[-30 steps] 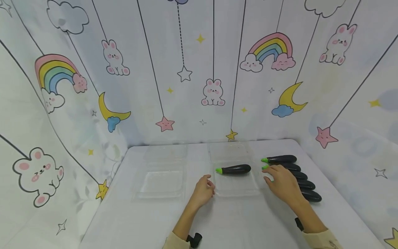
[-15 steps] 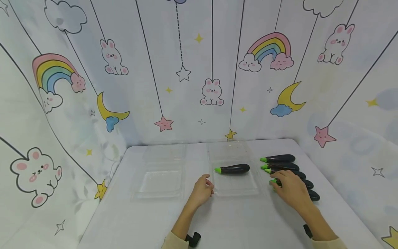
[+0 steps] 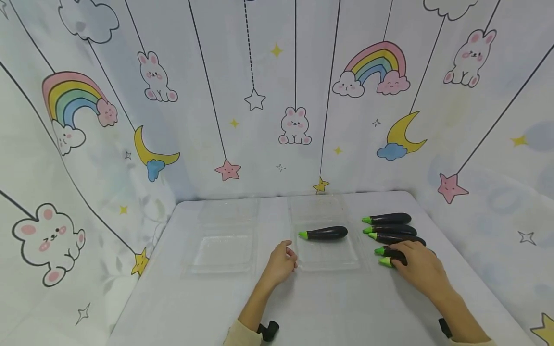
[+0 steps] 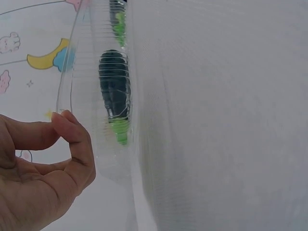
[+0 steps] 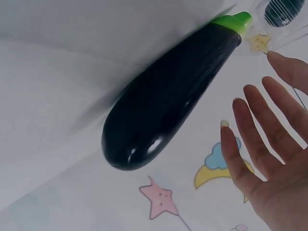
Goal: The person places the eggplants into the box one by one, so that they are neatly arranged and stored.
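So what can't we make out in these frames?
Head: the body of the nearest eggplant, covered by the right grip.
Left wrist: the dark end of the upper eggplant, cut off by the top edge.
Left wrist: whether the left grip pinches the clear tray; overlapping fingers hide any contact.
Right wrist: the rest of the corner eggplant, cut off by the top edge.

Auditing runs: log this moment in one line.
left hand: at right tray edge, grip unclear; right hand: over eggplant row, fingers spread; lone eggplant: in tray
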